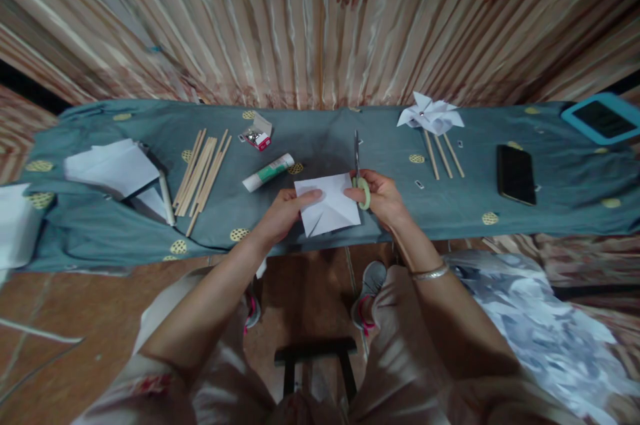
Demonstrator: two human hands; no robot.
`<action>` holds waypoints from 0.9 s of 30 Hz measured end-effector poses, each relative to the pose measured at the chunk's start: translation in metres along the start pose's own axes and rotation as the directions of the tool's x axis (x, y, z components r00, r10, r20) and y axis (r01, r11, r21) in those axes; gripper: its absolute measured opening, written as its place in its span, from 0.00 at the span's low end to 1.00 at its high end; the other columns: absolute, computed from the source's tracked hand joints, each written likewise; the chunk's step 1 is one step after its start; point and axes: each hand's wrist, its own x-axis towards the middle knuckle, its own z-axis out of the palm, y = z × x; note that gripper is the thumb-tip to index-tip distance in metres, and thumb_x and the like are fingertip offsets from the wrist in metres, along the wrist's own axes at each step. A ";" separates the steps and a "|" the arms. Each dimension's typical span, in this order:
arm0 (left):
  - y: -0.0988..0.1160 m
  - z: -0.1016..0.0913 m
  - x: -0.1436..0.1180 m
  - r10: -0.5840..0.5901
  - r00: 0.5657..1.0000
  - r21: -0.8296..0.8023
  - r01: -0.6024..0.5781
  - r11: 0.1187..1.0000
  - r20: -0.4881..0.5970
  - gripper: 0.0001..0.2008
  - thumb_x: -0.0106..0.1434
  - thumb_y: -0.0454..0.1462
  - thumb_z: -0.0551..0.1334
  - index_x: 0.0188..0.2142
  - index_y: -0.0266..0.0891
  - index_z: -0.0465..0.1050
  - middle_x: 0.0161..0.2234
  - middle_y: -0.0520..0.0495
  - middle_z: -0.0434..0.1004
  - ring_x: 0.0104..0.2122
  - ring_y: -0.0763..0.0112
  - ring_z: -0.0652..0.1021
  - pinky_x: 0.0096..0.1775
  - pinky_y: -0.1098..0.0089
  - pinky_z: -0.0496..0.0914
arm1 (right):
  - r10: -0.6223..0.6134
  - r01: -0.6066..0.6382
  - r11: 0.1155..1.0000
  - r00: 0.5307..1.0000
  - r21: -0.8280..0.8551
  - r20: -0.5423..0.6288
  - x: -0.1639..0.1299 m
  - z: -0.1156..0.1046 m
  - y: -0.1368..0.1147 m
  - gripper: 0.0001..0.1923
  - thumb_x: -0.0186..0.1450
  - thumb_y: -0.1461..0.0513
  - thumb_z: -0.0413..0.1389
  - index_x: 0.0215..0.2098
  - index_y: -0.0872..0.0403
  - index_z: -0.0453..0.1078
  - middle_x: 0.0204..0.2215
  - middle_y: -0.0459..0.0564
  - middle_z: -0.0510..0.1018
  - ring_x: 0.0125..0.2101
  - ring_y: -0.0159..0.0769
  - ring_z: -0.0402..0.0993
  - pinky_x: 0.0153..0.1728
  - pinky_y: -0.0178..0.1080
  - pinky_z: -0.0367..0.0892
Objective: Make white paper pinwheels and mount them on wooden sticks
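A creased white paper square (330, 206) is held over the near edge of the table. My left hand (286, 211) grips its left side, thumb on top. My right hand (381, 195) holds green-handled scissors (358, 171), fingers through the loops; the blades point away from me along the paper's right side. The paper has cuts running in from its lower corner.
On the blue-grey tablecloth (320, 138) lie a glue stick (268, 172), a small box of pins (259, 131), a bundle of wooden sticks (202, 171), white sheets (113, 168), a paper pinwheel (430, 114) with three sticks, a black phone (516, 175) and a blue-cased tablet (603, 117).
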 end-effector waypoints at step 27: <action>-0.004 0.019 0.009 0.282 0.907 -0.078 -0.321 0.944 -0.311 0.20 0.44 0.37 0.74 0.39 0.35 0.78 0.38 0.44 0.83 0.37 0.64 0.81 0.41 0.67 0.74 | -0.055 0.059 0.998 0.994 0.038 -0.095 -0.009 0.035 0.007 0.28 0.45 0.44 0.70 0.35 0.51 0.69 0.26 0.42 0.76 0.26 0.31 0.70 0.30 0.36 0.68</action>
